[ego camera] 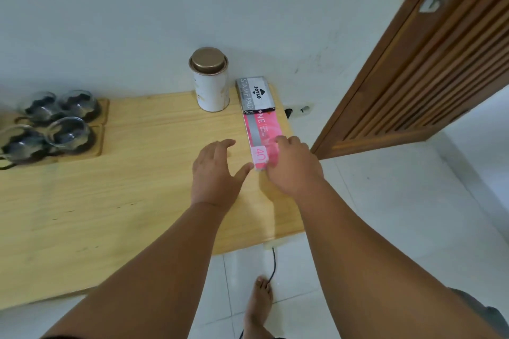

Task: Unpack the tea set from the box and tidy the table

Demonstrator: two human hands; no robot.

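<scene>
Several glass tea cups (pixel 67 132) sit on wooden trays (pixel 99 143) at the far left of the light wooden table (pixel 124 201). A pink box (pixel 261 135) lies flat near the table's right edge. My right hand (pixel 292 165) rests on its near end, fingers on its right side. My left hand (pixel 217 170) hovers open just left of the box, thumb almost touching its near corner. Behind the pink box lies a grey stamp pad box (pixel 254 93). A white tin with a bronze lid (pixel 210 82) stands beside it at the wall.
A wooden slatted door (pixel 429 69) stands open at the right. White tiled floor (pixel 399 201) lies beside and below the table. A black cable (pixel 272 264) hangs from the table's front edge near my bare foot (pixel 259 305). A wall socket (pixel 301 110) sits behind the table's right corner.
</scene>
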